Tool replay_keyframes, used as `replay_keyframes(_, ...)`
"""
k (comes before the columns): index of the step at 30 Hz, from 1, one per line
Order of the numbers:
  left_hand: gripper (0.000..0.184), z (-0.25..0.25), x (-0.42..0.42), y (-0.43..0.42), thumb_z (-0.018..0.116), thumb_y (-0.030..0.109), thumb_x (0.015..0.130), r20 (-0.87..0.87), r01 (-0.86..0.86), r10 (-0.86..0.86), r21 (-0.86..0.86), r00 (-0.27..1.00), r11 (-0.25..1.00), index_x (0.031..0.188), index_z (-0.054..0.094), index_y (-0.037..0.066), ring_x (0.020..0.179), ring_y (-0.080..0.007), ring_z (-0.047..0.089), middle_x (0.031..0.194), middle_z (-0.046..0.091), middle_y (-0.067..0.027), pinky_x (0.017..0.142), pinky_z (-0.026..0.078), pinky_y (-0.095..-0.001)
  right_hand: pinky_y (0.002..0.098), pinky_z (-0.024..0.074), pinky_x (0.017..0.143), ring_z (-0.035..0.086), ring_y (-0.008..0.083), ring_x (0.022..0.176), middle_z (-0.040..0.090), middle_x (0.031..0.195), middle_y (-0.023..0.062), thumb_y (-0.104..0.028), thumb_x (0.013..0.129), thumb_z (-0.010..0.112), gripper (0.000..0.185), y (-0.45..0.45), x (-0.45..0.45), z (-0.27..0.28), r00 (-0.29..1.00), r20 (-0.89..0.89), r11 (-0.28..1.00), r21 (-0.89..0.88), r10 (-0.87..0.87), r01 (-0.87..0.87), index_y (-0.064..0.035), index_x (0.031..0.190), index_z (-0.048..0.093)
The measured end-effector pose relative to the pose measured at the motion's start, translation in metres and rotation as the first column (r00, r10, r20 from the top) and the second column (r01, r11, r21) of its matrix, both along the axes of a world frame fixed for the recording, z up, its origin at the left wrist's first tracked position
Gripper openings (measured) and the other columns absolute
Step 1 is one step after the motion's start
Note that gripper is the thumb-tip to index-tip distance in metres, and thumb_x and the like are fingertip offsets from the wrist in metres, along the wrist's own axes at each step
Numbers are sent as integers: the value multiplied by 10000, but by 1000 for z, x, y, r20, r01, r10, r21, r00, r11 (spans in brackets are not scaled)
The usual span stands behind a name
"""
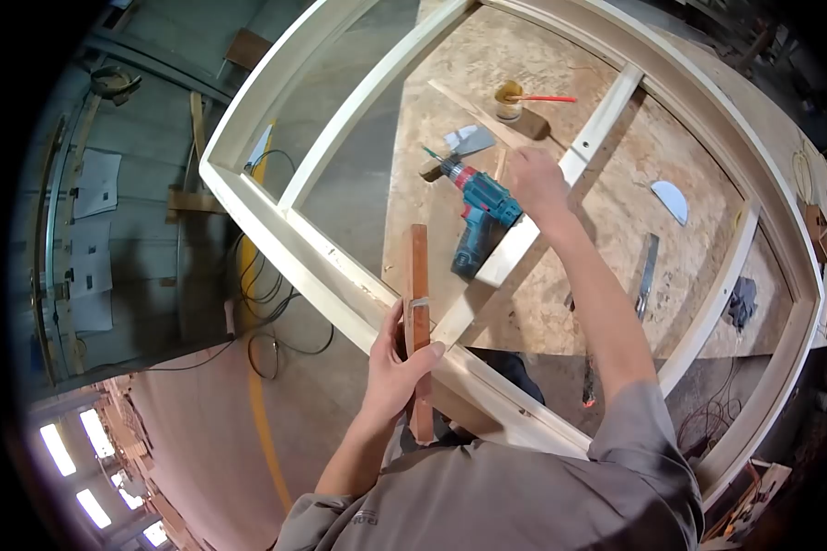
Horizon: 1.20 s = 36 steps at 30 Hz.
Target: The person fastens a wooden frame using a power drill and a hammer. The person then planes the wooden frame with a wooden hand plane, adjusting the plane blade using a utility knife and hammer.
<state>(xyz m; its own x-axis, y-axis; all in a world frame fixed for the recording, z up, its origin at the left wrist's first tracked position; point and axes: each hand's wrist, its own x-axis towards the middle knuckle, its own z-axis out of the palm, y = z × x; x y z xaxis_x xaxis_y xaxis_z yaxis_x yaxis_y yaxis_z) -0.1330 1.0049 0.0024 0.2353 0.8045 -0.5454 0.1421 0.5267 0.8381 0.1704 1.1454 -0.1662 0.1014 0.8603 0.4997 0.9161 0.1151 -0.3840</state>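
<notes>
My left hand (401, 369) is wrapped round a reddish-brown wooden strip (417, 266), held nearly upright, with a pale band around its middle. My right hand (535, 184) is closed at the near end of a thin, pale wooden strip (473, 110), over the workbench; its fingertips are partly hidden. Just below that hand, a teal and red cordless drill (487, 202) lies beside a white crossbar of the large wooden frame (326, 156). A putty knife (470, 140) with white on it lies left of the right hand.
On the plywood bench (606, 275) are a small jar (509, 99) with a red-handled brush, a white half-round scraper (671, 201), a metal tool (648, 275) and a dark rag (742, 303). Black cables (266, 294) lie on the floor to the left.
</notes>
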Motion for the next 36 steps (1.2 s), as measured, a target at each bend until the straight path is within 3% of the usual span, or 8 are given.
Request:
replay_keyframes(5,900,-15,-13,14,734,124,819,-41,-100,104,83,994,992,1596,310,-38,1274,-208,534,1409,547,-136,1102,402,-338,514,570,770,714,370,919,736,963,170,-175,853,637,190,95,-24,-18,997,-15,886,-458,74,-72,-114,1000,741)
replay_keyframes(6,911,-16,-17,19,739,134,808,-55,-112,118,111,991,988,1595,313,-36,1288,-209,524,1424,537,-130,1106,397,-336,510,563,832,706,379,976,741,1010,177,-246,846,664,290,128,-3,-70,931,-27,835,-431,365,-340,-112,1087,753)
replay_keyframes(8,930,-14,-24,24,749,162,785,-18,-160,163,107,986,981,1590,326,-36,1309,-200,507,1437,525,-109,1113,386,-325,487,544,929,693,379,1063,729,1146,202,-366,887,651,391,140,-19,-48,955,-247,762,-583,162,-281,-104,1163,739)
replay_keyframes(18,937,-11,-69,27,818,197,746,-115,-162,201,283,973,945,1536,368,-31,1294,-241,557,1392,571,-138,1112,438,-367,483,563,931,696,392,1121,725,1192,229,-347,827,724,400,166,-63,-29,991,44,669,-734,-126,118,-54,1095,775)
replay_keyframes(26,810,8,-111,21,791,234,729,287,-322,317,-29,904,946,1438,465,18,911,-173,600,1124,602,-105,785,504,-314,523,516,944,700,469,995,728,1018,283,-158,837,616,608,180,-70,-32,923,-122,890,-337,-364,306,0,1415,514)
replay_keyframes(29,841,8,-121,18,747,326,756,601,-312,416,-274,683,910,1473,434,19,893,-196,594,1102,598,-126,796,505,-320,533,522,895,696,479,961,732,982,265,-144,872,587,612,170,-84,27,952,-130,946,-212,-276,245,19,1449,460)
replay_keyframes(34,937,1,-130,13,709,294,717,809,-103,508,-502,296,859,1566,352,121,889,-236,584,1082,570,-170,1011,456,-580,330,547,705,701,192,764,744,860,131,-128,967,629,406,86,-120,140,747,-656,986,-22,110,-164,42,1330,561)
replay_keyframes(36,845,0,-128,13,715,278,685,793,-123,408,-397,452,909,1463,434,105,869,-231,583,1031,554,-133,1015,453,-561,230,491,634,618,69,687,700,807,39,-30,939,672,282,4,-147,139,507,-812,909,67,289,-410,9,1213,613)
